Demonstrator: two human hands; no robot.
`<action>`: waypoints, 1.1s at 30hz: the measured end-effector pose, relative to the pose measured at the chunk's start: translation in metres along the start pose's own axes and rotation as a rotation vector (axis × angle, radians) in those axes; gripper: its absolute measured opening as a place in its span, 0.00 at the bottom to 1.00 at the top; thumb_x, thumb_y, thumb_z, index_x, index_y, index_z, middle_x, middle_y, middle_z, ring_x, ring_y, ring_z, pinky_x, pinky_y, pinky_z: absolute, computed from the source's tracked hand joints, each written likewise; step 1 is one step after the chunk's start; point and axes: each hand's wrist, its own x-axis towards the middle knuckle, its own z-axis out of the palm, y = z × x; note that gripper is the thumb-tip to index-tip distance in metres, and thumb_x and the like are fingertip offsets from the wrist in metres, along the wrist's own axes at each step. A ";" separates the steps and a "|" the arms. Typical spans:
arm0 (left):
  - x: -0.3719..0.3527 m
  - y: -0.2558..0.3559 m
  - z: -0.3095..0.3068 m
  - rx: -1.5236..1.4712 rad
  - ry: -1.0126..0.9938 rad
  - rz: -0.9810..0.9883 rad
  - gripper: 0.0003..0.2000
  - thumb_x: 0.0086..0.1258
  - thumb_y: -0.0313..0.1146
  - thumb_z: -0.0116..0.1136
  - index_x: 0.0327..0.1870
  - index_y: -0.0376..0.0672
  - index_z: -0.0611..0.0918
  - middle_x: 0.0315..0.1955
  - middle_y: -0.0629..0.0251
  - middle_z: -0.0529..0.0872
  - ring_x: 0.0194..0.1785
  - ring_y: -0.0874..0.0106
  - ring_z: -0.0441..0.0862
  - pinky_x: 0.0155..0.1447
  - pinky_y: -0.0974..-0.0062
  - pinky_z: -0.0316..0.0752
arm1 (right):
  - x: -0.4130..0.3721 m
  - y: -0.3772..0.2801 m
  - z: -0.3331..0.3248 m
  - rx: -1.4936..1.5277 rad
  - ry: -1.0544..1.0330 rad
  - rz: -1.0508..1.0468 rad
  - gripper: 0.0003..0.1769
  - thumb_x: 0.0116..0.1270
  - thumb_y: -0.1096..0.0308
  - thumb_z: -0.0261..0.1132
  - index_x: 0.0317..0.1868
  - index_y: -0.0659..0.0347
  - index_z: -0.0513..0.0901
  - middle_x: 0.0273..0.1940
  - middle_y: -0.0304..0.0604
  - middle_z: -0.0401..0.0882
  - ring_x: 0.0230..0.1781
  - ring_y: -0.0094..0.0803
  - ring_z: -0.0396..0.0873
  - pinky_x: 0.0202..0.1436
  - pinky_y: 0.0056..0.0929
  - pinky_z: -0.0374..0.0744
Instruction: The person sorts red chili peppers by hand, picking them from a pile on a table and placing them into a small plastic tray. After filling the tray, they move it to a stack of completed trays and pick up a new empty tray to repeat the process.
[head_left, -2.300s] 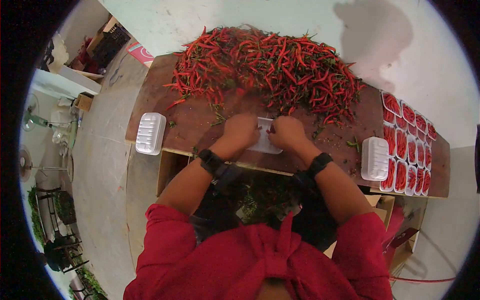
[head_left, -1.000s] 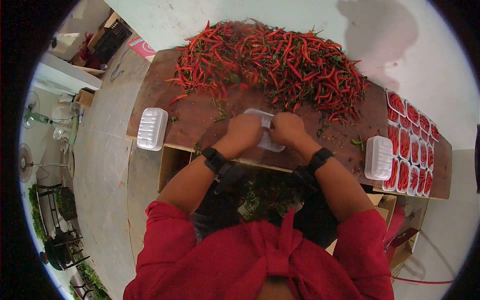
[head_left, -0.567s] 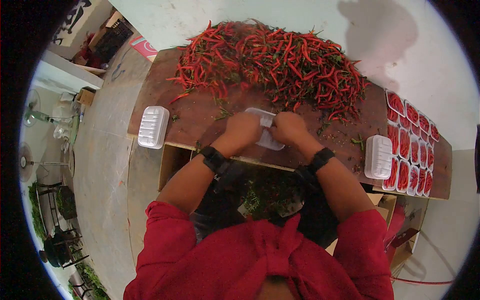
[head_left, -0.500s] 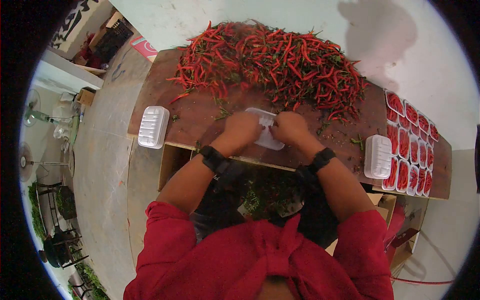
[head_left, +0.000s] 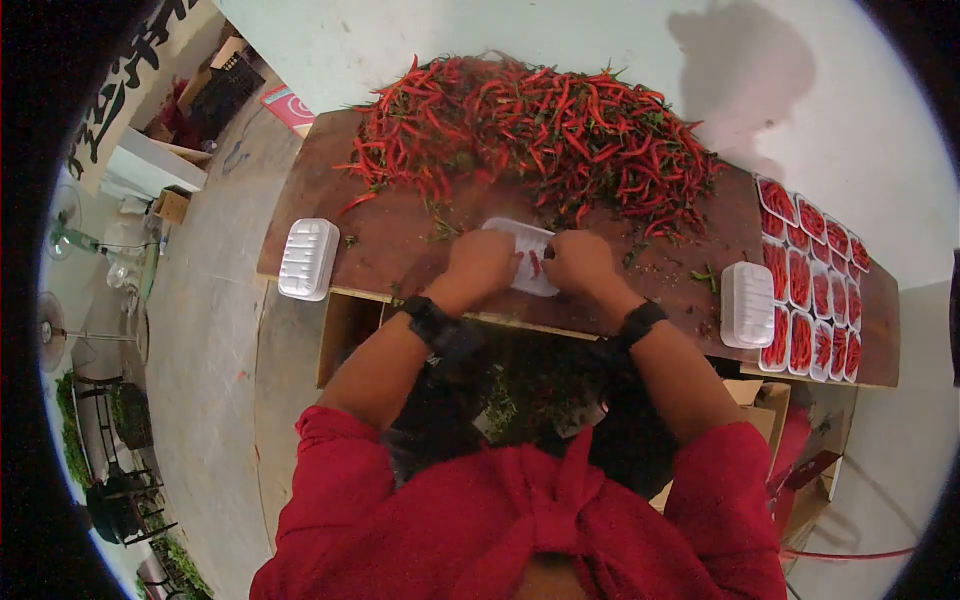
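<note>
A white plastic tray (head_left: 533, 278) lies on the brown table at the front centre, with a small red piece of chili in it. My left hand (head_left: 484, 262) is closed at the tray's left side, its fingertips over the tray. From the right, my right hand (head_left: 583, 262) reaches the tray's other side, its fingers pressed together. What either hand pinches is too small to make out. Behind both hands rises a large heap of red chilies (head_left: 540, 130) with green stems.
Stacked empty white trays stand at the left (head_left: 308, 260) and right (head_left: 747, 305) of the table (head_left: 400, 225). Rows of chili-filled trays (head_left: 800, 275) cover its right end. Green stems lie scattered about. Open cardboard boxes (head_left: 768, 410) sit below at right.
My hands have shifted slightly apart, and more of the tray with a red piece in it shows between them. The whole view has moved a little.
</note>
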 end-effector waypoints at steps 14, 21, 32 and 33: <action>0.004 -0.007 0.000 -0.008 -0.017 -0.037 0.11 0.55 0.39 0.56 0.30 0.40 0.82 0.29 0.52 0.82 0.34 0.52 0.80 0.37 0.55 0.75 | 0.004 -0.020 0.003 -0.017 0.062 -0.001 0.15 0.53 0.56 0.61 0.32 0.58 0.84 0.32 0.51 0.81 0.35 0.47 0.80 0.39 0.43 0.77; 0.005 -0.011 0.001 -0.002 -0.036 -0.020 0.11 0.55 0.38 0.55 0.31 0.40 0.81 0.29 0.52 0.82 0.35 0.52 0.80 0.39 0.55 0.75 | 0.005 -0.021 0.012 0.006 0.101 -0.018 0.13 0.53 0.57 0.62 0.32 0.57 0.84 0.31 0.50 0.81 0.34 0.47 0.79 0.38 0.42 0.77; 0.006 -0.011 0.005 0.001 -0.027 -0.037 0.08 0.54 0.35 0.56 0.29 0.41 0.82 0.29 0.52 0.82 0.35 0.54 0.81 0.37 0.58 0.75 | 0.002 -0.030 0.004 0.077 0.136 0.027 0.16 0.51 0.55 0.64 0.30 0.59 0.84 0.31 0.53 0.80 0.35 0.48 0.79 0.39 0.42 0.77; 0.005 -0.011 0.003 -0.003 -0.039 -0.044 0.08 0.54 0.34 0.57 0.29 0.41 0.82 0.29 0.53 0.82 0.36 0.54 0.81 0.37 0.58 0.75 | 0.003 -0.030 0.004 0.077 0.135 0.026 0.16 0.51 0.55 0.64 0.30 0.59 0.84 0.31 0.53 0.80 0.35 0.48 0.79 0.39 0.42 0.77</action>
